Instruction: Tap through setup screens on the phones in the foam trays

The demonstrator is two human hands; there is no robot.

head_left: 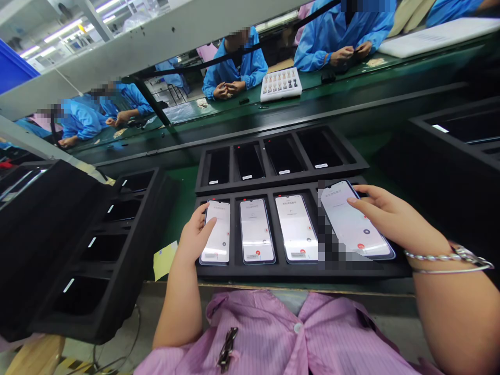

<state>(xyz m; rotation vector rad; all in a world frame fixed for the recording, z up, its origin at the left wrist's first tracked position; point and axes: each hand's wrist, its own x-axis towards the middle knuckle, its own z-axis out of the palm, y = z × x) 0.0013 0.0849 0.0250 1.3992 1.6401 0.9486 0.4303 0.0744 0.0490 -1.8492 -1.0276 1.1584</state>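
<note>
A black foam tray (235, 270) in front of me holds a near row of phones with lit white screens. My left hand (194, 237) rests on the leftmost phone (217, 232), its thumb lying across the screen and its fingers at the phone's left edge. My right hand (386, 214) lies over the rightmost phone (353, 223), fingers stretched out, fingertips on the screen's upper right. Two more lit phones (257, 230) (297, 228) sit between them. A bracelet circles my right wrist.
A second tray (281, 179) behind holds several dark-screened phones. More black trays stand at the left (105, 250) and far right (461, 130). A yellow note (164, 259) lies on the green bench. Across the green belt, people in blue coats work beside a white parts tray (280, 83).
</note>
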